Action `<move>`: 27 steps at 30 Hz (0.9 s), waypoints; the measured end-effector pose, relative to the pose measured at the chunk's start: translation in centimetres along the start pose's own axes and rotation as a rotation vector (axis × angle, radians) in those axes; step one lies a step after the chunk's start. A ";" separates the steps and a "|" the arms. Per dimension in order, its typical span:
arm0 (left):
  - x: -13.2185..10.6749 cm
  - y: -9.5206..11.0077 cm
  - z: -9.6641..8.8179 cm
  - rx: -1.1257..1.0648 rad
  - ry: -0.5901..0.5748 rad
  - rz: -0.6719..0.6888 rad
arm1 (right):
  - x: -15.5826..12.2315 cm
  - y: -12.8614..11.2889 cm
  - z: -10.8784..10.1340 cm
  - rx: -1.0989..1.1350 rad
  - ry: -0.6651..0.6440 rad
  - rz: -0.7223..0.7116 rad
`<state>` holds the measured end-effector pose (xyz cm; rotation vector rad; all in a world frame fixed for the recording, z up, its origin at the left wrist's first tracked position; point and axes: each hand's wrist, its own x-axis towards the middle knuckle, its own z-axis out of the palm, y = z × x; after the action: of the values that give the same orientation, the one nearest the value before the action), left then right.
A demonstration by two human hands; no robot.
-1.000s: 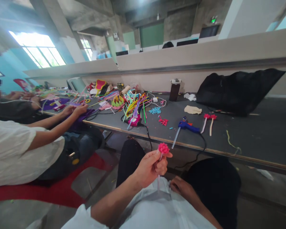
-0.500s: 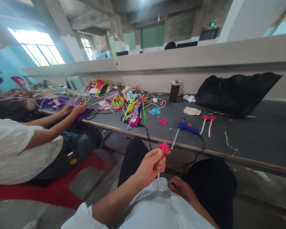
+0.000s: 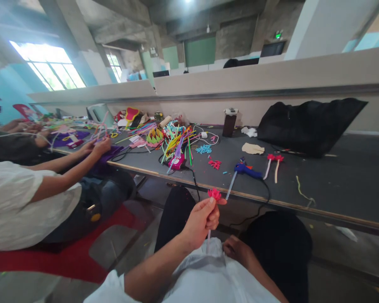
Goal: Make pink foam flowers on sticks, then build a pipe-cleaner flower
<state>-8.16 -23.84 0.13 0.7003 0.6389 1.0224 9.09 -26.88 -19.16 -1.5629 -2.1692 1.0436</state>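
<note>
My left hand (image 3: 202, 221) is closed around the pale stem of a pink-red craft flower (image 3: 214, 193), just in front of the table edge. The petals stand above its fingertips and the stem's lower end hangs below the palm. My right hand (image 3: 235, 247) rests on my lap with its fingers curled in; nothing shows in it. Beyond the flower, a blue glue gun (image 3: 248, 170) lies on the table with a clear glue stick poking from its back. Two similar red flowers (image 3: 275, 158) on pale stems lie to its right. Small red pieces (image 3: 214, 164) lie to its left.
The dark table (image 3: 341, 181) holds blue pieces (image 3: 204, 149), a heap of pipe cleaners (image 3: 179, 143), a pink box (image 3: 176, 162) with a cable, a dark upright container (image 3: 229, 123) and a black bag (image 3: 306, 126). A co-worker in a white shirt (image 3: 12, 185) sits at the left.
The view has shifted slightly. My left hand keeps hold of the flower, its head a little lower against the fingers. My right hand stays on my lap. The co-worker's hands moved slightly.
</note>
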 end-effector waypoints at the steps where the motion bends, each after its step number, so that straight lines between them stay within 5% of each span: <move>1: 0.0 -0.1 0.0 0.001 0.001 -0.001 | 0.0 0.0 0.0 0.010 0.001 0.004; 11: 0.7 -0.5 -0.3 0.021 0.054 0.064 | -0.3 -1.5 -1.0 0.257 0.097 0.013; 22: 2.0 -0.4 1.4 0.068 0.182 0.196 | -0.9 -11.4 -6.8 0.816 0.202 -0.094; 27: 2.2 -0.4 1.4 0.162 0.198 0.182 | -0.4 -12.8 -7.9 0.878 0.221 -0.002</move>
<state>-6.00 -22.26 0.37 0.8159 0.8484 1.2281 4.80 -26.20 -4.77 -1.1606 -1.2635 1.4566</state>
